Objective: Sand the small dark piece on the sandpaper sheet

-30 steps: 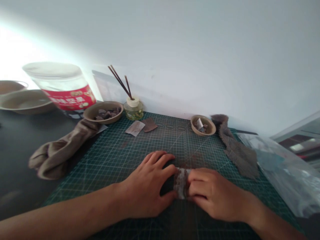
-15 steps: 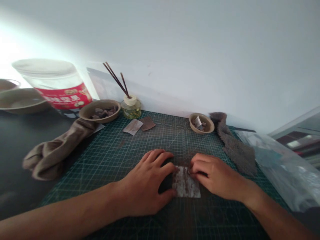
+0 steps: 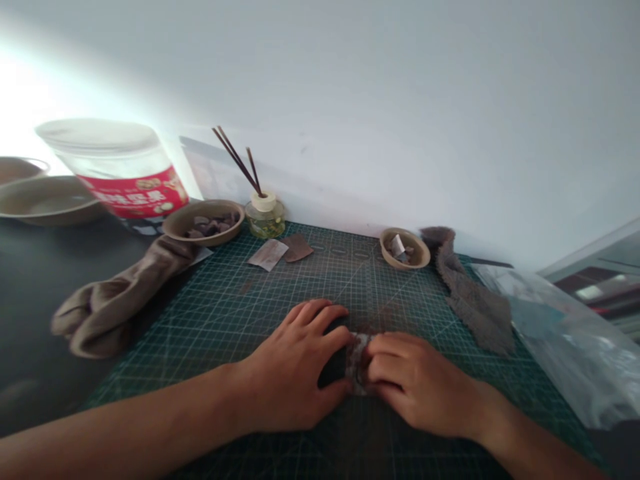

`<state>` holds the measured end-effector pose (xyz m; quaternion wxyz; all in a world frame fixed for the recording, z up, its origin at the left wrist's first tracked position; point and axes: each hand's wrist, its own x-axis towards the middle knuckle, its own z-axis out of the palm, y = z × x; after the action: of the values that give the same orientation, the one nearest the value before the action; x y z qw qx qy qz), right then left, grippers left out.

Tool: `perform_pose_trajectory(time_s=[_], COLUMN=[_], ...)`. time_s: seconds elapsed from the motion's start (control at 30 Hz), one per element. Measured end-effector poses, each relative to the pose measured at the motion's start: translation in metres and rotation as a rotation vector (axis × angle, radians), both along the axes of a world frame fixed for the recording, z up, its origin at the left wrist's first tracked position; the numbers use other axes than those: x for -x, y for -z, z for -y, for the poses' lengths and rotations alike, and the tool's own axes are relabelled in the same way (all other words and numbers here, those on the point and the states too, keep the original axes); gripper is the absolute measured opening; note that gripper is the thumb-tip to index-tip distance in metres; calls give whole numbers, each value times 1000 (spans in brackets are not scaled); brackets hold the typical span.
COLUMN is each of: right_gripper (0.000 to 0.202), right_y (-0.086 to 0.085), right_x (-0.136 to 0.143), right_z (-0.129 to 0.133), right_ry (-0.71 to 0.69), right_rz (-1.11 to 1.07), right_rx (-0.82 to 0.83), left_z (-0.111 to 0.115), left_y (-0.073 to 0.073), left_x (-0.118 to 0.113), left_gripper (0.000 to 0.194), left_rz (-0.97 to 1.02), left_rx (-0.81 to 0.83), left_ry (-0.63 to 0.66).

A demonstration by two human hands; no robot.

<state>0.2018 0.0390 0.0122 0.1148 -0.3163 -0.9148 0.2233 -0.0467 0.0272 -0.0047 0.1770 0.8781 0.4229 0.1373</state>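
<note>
A small square sheet [image 3: 358, 363], white with brown smears, lies flat on the green cutting mat [image 3: 225, 300]. My left hand [image 3: 300, 367] has its fingers spread, with thumb and index fingertips resting on the sheet's left edge. Over the right part of the sheet is my right hand [image 3: 415, 380], its fingers bent and pressed together; whatever they pinch is hidden beneath them. Further back on the mat lie a pale square [image 3: 269, 255] and a brown square [image 3: 298, 247].
Behind stand a bowl of brown chunks [image 3: 210, 223], a reed diffuser [image 3: 265, 215], a small bowl [image 3: 405, 249] and a red-labelled tub [image 3: 135, 173]. A brown cloth [image 3: 115, 300] lies left; a grey cloth [image 3: 475, 300] and plastic bag [image 3: 565, 360] lie right.
My right hand has moved down and slightly left, covering more of the sheet's right side. My left hand stays in place. The view has shifted slightly.
</note>
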Motion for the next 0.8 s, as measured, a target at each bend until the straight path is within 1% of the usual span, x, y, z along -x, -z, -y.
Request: perform_pose_trajectory(time_s=[0.07,0.1,0.17,0.23,0.27,0.33,0.43,0.57,0.8], right_gripper=[13,14,15,14,14,13,14,13,14], right_y=[0,0,-1,-1,0,2,5,8,9], right_x=[-1,-2,-2,0,1,4,1,-7,-8], right_z=[-2,-3,-3,-1,0,-2,-10,-15,-10], right_ry=[96,98,15,-53,-41,46,131,151,160], right_rz=[-20,-12,9,8,-3,-29,-44,-76,-84], right_rx=[-30,2,94,94,56,-24,-25,2,23], left_z=[0,0,0,0,0,0,0,1,-1], left_y=[0,0,0,0,0,-1,-2,-2,-4], left_x=[0,0,1,1,1,0,0,1,2], left_gripper=[40,40,42,41,41,40,41,42,44], left_rz=[-1,-1,1,2,1,-5,-9,0,-14], left_rx=[-3,-4,-3,0,2,1,-6,-13,5], left_ry=[-1,-3,-4,0,3,8,6,17,18])
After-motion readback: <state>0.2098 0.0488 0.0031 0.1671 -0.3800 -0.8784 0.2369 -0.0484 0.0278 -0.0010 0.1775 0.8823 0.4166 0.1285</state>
